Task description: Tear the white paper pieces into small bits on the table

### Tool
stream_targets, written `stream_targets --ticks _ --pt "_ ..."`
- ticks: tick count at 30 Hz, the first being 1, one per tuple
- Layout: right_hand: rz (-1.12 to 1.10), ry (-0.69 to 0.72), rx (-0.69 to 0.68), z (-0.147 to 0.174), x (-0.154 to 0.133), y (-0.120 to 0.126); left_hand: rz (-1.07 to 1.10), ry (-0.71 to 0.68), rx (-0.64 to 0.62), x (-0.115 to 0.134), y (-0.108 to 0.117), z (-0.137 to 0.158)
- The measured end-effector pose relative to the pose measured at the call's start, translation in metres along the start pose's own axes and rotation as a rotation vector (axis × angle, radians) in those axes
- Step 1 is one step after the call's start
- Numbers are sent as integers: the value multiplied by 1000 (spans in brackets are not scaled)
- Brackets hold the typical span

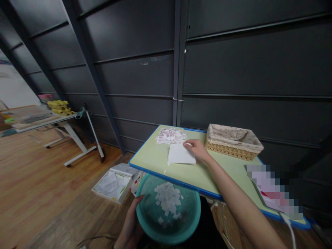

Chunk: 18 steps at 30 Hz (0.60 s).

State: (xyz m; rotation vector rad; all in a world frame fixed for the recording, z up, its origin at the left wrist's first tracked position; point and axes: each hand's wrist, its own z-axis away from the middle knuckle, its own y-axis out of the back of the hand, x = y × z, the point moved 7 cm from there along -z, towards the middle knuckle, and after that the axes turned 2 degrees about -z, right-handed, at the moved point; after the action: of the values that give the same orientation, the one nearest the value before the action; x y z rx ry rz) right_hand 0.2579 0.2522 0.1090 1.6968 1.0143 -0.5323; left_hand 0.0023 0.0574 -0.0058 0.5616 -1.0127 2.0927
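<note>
My left hand (pixel 133 216) grips the left rim of a round teal basin (pixel 190 214), its thumb over the edge. Many small white paper pieces (pixel 168 197) lie inside the basin, below the table's front edge. On the pale green table, my right hand (pixel 195 148) pinches the upper right corner of a white sheet of paper (pixel 180 154), fingers closed on it. Just behind the sheet is a heap of torn paper scraps (pixel 171 135) with reddish marks.
A woven basket (pixel 230 148) with a cloth lining stands at the table's back right. A pixelated flat item (pixel 272 193) lies at the right end. On the floor at left is an open white box (pixel 114 185). Farther left stands another table (pixel 49 119), and a dark panelled wall (pixel 135 69) rises behind.
</note>
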Motion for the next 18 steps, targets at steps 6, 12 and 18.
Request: stream_targets --ticks 6,12,18 --pt "-154 42 -166 8 -11 -26 -32 -53 22 3 0 2" --pt "-377 -44 -308 15 -17 -39 -26 -17 29 2 4 1" --pt "-482 -139 138 4 -1 -1 20 -18 37 0 4 1"
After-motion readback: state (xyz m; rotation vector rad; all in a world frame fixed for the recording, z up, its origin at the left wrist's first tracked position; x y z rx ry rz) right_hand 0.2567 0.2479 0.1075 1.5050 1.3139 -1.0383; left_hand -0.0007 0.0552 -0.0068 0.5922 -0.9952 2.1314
